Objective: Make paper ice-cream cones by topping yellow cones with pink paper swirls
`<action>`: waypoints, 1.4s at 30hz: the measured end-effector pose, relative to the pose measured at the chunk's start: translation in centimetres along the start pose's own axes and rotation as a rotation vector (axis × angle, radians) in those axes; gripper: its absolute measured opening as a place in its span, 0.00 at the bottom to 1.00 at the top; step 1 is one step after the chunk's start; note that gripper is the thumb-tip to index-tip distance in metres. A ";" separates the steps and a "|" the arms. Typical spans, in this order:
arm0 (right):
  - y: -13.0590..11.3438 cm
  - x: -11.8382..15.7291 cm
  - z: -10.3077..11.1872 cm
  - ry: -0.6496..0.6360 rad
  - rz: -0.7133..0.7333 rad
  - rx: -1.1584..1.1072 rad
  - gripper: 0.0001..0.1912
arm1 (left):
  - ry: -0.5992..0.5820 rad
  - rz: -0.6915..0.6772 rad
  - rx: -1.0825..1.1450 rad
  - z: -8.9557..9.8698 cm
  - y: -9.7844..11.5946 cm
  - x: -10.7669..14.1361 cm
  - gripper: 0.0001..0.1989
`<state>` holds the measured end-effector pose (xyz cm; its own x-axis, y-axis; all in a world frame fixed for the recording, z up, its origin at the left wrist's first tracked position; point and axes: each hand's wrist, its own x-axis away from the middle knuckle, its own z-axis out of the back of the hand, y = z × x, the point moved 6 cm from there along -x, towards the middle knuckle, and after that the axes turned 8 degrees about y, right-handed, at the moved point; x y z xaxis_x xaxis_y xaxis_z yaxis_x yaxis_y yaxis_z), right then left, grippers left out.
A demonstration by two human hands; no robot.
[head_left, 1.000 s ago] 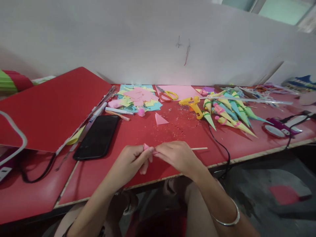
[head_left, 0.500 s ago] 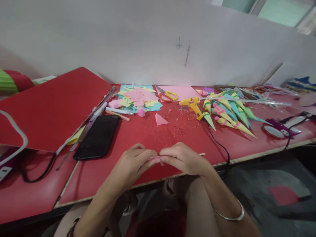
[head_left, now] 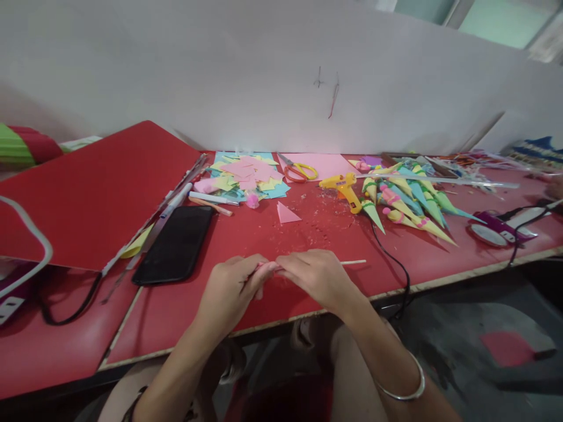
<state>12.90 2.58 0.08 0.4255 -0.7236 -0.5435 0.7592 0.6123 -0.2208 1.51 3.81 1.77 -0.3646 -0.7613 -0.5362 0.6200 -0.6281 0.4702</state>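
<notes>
Close to the table's front edge, my left hand (head_left: 233, 287) pinches a small piece of pink paper (head_left: 267, 266), most of it hidden by fingers. My right hand (head_left: 314, 275) meets it from the other side, its fingers closed on the same paper. A thin pale stick (head_left: 354, 262) pokes out beyond my right hand; whether the hand touches it I cannot tell. Farther in lies a pink paper triangle (head_left: 288, 213). Past it are a pink pompom (head_left: 252, 201) and a yellow glue gun (head_left: 347, 189).
Several paper cones (head_left: 409, 202) are heaped at the right, with the glue gun's black cord (head_left: 396, 261) before them. Scissors (head_left: 299, 170) and a pile of paper pieces (head_left: 246, 173) lie at the back. A black phone (head_left: 176, 243) and a red board (head_left: 97, 193) occupy the left.
My hands have shifted slightly left and turned, with the pink paper between them. More of the pale stick shows beside my right hand.
</notes>
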 end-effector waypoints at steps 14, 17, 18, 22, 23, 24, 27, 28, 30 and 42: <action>0.4 0.0 1.3 -0.301 -0.048 -0.665 0.14 | 0.204 -0.501 -0.121 0.6 3.4 0.9 0.15; 0.4 0.1 1.3 -0.345 -0.051 -0.719 0.14 | 0.287 -0.591 -0.150 1.0 4.0 1.4 0.10; 0.3 0.2 1.2 -0.361 -0.051 -0.734 0.15 | 0.303 -0.611 -0.159 1.0 4.1 1.6 0.08; 0.3 0.2 1.1 -0.414 -0.053 -0.775 0.16 | 0.335 -0.661 -0.188 1.0 4.2 2.3 0.04; 0.3 0.2 1.0 -0.420 -0.055 -0.778 0.16 | 0.335 -0.663 -0.195 1.0 4.2 2.4 0.04; 0.3 0.2 1.0 -0.422 -0.057 -0.779 0.16 | 0.336 -0.665 -0.197 1.0 4.1 2.5 0.04; 0.3 0.1 1.0 -0.406 -0.067 -0.787 0.15 | 0.336 -0.658 -0.189 1.0 4.0 2.4 0.05; 0.4 0.1 1.0 -0.393 -0.072 -0.788 0.15 | 0.331 -0.648 -0.183 1.0 3.9 2.3 0.06; 0.5 0.0 1.0 -0.357 -0.083 -0.777 0.14 | 0.293 -0.609 -0.163 0.8 3.6 1.8 0.09; 3.2 0.2 0.4 -0.110 -0.237 -0.310 0.08 | 0.163 -0.112 -0.109 1.3 -0.1 -0.2 0.17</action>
<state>15.58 4.26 -0.43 0.3191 -0.8758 -0.3622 0.6652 0.4792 -0.5726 0.60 3.80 2.72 -0.3238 -0.6460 -0.6912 0.6568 -0.6794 0.3273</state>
